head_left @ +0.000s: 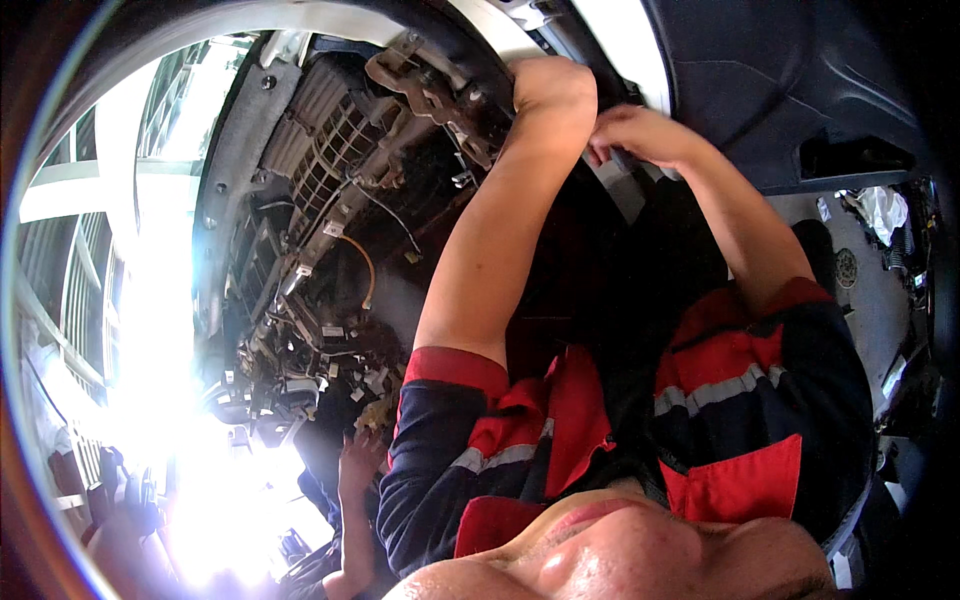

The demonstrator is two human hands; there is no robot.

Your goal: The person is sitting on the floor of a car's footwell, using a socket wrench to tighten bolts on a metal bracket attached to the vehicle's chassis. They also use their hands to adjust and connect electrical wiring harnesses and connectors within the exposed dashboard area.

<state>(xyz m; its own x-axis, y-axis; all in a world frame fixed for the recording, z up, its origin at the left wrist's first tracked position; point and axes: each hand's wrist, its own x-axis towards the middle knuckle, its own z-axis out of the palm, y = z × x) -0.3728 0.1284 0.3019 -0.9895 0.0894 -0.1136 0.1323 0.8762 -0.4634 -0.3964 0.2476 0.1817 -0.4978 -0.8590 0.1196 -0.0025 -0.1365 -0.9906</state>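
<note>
My left arm reaches up to the dark edge of the vehicle's door opening. At its top, my left hand (556, 84) is bent away, and its fingers are out of sight behind it. Close beside it, my right hand (638, 134) is curled at the pale door pillar (632, 50). Its fingers are bent together, and whatever may be between them is too small and dark to make out. Below the fingers a grey strip (622, 188) shows partly in shadow.
The stripped dashboard frame (335, 140) lies on the left, with metal brackets, loose wires and connectors (335, 232). A dark door panel (770, 90) stands at the upper right. Another person's hand (360, 458) is at the lower left. A crumpled clear plastic bag (884, 212) lies far right.
</note>
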